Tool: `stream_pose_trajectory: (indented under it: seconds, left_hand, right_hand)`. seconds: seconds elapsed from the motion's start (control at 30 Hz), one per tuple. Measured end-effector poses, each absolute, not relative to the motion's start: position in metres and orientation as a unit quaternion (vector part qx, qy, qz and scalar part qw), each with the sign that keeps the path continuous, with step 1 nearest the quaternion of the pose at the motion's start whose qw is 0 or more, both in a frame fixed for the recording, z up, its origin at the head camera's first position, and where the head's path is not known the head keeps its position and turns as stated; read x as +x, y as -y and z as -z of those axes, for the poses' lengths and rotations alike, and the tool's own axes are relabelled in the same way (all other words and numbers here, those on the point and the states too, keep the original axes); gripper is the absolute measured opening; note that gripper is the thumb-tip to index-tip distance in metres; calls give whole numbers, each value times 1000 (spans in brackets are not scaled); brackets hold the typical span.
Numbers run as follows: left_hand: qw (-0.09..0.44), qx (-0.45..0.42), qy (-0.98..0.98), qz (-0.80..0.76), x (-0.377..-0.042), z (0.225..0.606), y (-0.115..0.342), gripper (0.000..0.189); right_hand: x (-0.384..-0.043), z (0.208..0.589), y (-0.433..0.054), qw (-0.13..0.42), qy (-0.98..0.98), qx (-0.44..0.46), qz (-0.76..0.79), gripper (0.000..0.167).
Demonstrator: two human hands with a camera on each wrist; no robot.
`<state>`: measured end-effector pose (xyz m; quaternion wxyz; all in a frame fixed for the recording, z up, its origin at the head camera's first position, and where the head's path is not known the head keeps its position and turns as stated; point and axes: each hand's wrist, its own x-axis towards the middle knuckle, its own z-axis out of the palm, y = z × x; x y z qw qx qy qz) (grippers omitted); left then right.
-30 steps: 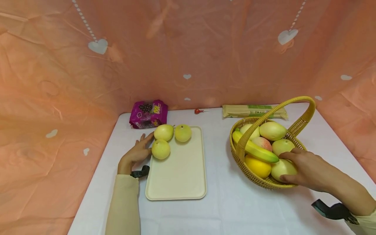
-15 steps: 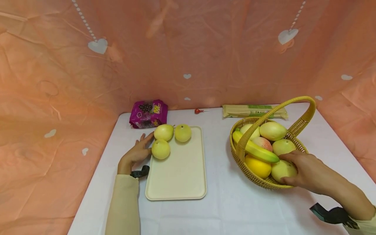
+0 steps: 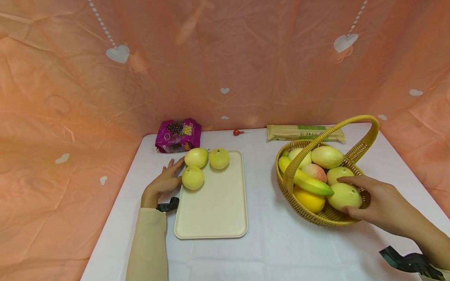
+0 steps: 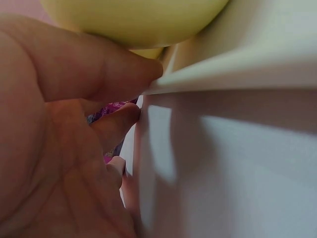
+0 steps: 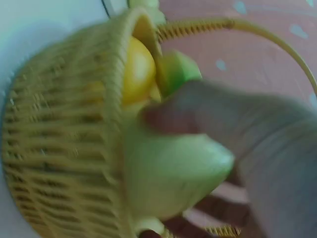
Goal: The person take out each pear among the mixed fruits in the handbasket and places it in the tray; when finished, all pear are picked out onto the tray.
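My right hand (image 3: 384,205) grips a pale green, rounded fruit (image 3: 344,196) at the near right side of a woven basket (image 3: 293,205). The right wrist view is blurred; there the thumb lies across the fruit (image 5: 173,168), which has a tapered end. Beside it in the basket are a banana (image 3: 313,183), a yellow-orange fruit (image 3: 308,200) and a pinkish peach (image 3: 315,172). On the left, my left hand (image 3: 163,185) rests its fingertips along the edge of a cream tray (image 3: 214,214). Several yellow-green fruits (image 3: 192,178) sit on the tray's far left part.
Behind the tray lies a purple snack bag (image 3: 178,135). A small red item (image 3: 238,132) with a thin tip is at the table's back edge. Farther right, a long beige-green packet (image 3: 299,132) lies behind the basket, whose handle (image 3: 369,128) arches high.
My right hand has drawn the pale green fruit slightly up and right from its place in the basket, so more of it shows. My left hand and the tray stay still.
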<state>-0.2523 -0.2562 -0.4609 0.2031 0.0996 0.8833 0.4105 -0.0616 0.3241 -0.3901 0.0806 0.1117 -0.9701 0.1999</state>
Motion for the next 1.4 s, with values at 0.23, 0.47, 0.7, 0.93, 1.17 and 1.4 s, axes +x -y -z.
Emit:
stream_pose_trajectory:
  seconds: [0.23, 0.47, 0.7, 0.93, 1.17, 1.4]
  left_hand:
    - [204, 99, -883, -412, -253, 461, 256, 82]
    - [202, 102, -883, -411, -253, 462, 257, 82]
    - [200, 104, -884, -409, -254, 461, 256, 82]
    - [202, 102, -887, -402, -252, 460, 256, 83]
    - [197, 109, -888, -401, -253, 462, 258, 82]
    - [196, 115, -887, -402, -252, 461, 257, 84]
  right_hand:
    - [-53, 384, -332, 120, 908, 131, -379, 83]
    - [-52, 372, -322, 122, 872, 148, -450, 86]
    - [-53, 359, -305, 86, 835, 197, -507, 84]
    - [-59, 354, -281, 30, 739, 285, -609, 83]
    - [-70, 351, -241, 35, 724, 344, -597, 84]
    - [-79, 348, -201, 5, 758, 335, -559, 78]
